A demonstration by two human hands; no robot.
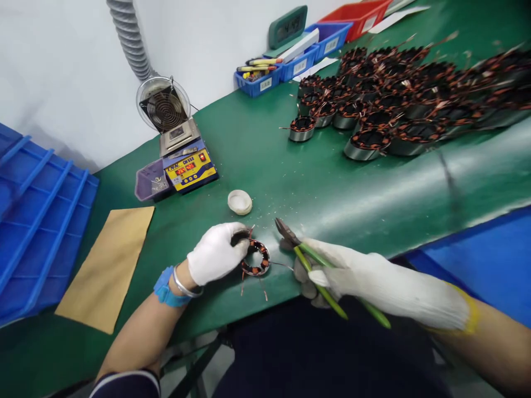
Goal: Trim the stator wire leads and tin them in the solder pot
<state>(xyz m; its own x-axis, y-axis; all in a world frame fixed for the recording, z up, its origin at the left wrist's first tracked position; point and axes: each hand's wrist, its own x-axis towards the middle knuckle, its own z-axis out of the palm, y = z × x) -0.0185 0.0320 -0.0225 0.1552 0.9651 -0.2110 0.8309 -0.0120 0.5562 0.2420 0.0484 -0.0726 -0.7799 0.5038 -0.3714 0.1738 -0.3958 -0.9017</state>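
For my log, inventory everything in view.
Wound ring: one, copper-black, front
Cutters: one, green-handled, front
Ring cluster: many, copper, right
Dish: one, white, centre
Display unit: one, yellow, rear left
Fan: one, black, rear
Hose: one, grey, rear
Tray: one, purple, left
Sheet: one, tan, left
Crate: one, blue, left
Small bins: three, blue, rear
Tub: one, red, rear
Clock: one, green, rear
Bench: one, green, beneath
Left grip: one, white, holding ring
Right grip: one, white, around cutters
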